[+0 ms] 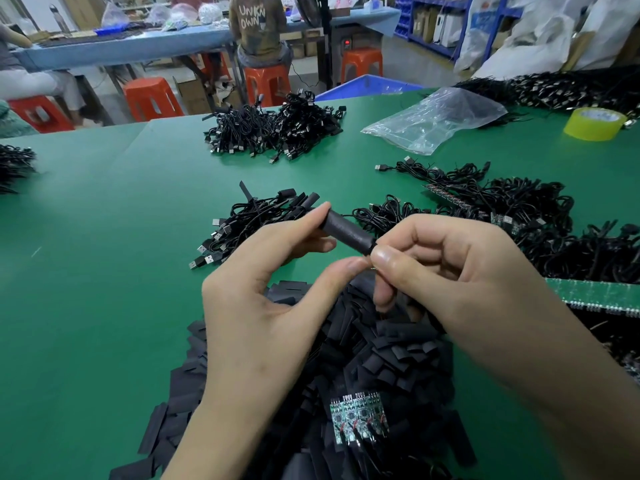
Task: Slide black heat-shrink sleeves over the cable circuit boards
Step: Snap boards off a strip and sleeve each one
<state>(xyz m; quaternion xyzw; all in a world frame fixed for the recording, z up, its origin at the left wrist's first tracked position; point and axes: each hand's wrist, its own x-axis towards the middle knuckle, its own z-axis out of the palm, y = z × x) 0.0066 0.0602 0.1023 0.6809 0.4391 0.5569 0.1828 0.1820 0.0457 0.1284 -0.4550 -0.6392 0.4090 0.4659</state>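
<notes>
Closest to the lens, low in view: a few small green circuit boards (pixel 356 415) on wire leads, lying on a heap of flat sleeves (pixel 398 358) spread over the green bench (pixel 104 306). Higher up, lifted clear of that heap and caught between both hands: one black sleeve (pixel 348 232), rounded out instead of flat.

Long axis slanted, running from the far upper left down to the near right. Far end under the forefinger tip of the left hand (pixel 263 299), other fingers tucked behind, thumb reaching toward the near end; so a curled grip, holding the sleeve along its length. Near end closed off by the right hand (pixel 450 271), thumb and forefinger pinched narrow right at the mouth. Cannot tell whether a board sits under those pads or already inside; hidden by the tube and the fingertips.

Right hand nearer the open mouth, left hand steadying the body. Probably calls for a push straight along that slant, up and to the left, kept in line with the tube to avoid snagging at the rim.

Behind the hands, a bundle of cables (pixel 252 216) resting on the bench.
</notes>
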